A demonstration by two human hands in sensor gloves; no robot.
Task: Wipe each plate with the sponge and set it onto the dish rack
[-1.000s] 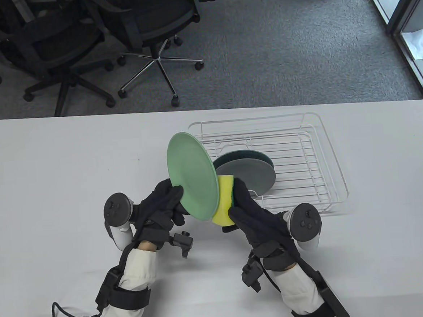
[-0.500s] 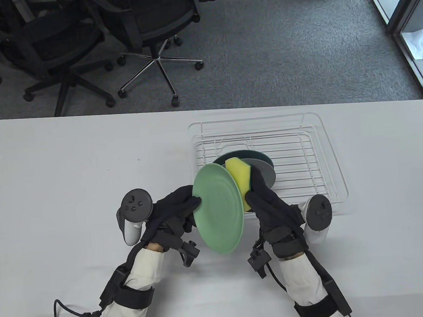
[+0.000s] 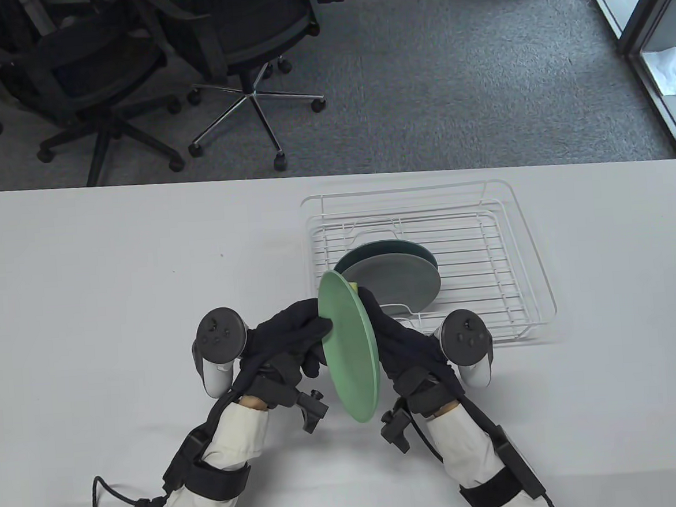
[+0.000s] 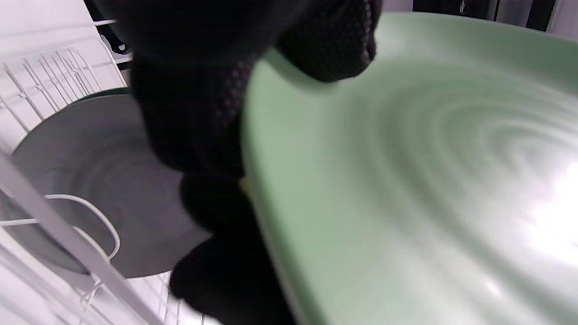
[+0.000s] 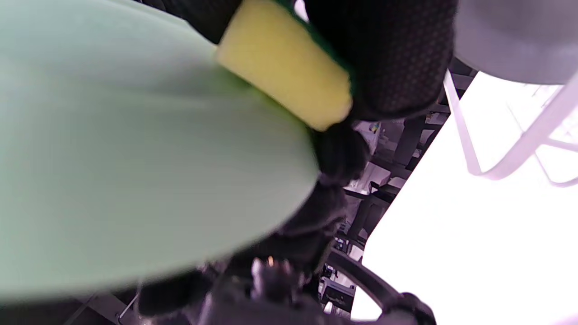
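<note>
On the table (image 3: 113,269) beside the dish rack (image 3: 522,235) (two plates in), the light green plate (image 3: 349,351) has turned nearly edge-on, left hand (image 3: 289,341) pinching its rim, right hand (image 3: 405,341) gripping the sponge (image 5: 284,67) now behind it, so wiping continues.

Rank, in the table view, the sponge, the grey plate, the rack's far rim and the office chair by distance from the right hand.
1. sponge: held in the right hand, against the light green plate.
2. grey plate: in the dish rack, just beyond the fingers.
3. rack's far rim: farther back on the table.
4. office chair: on the floor, beyond the table.
</note>
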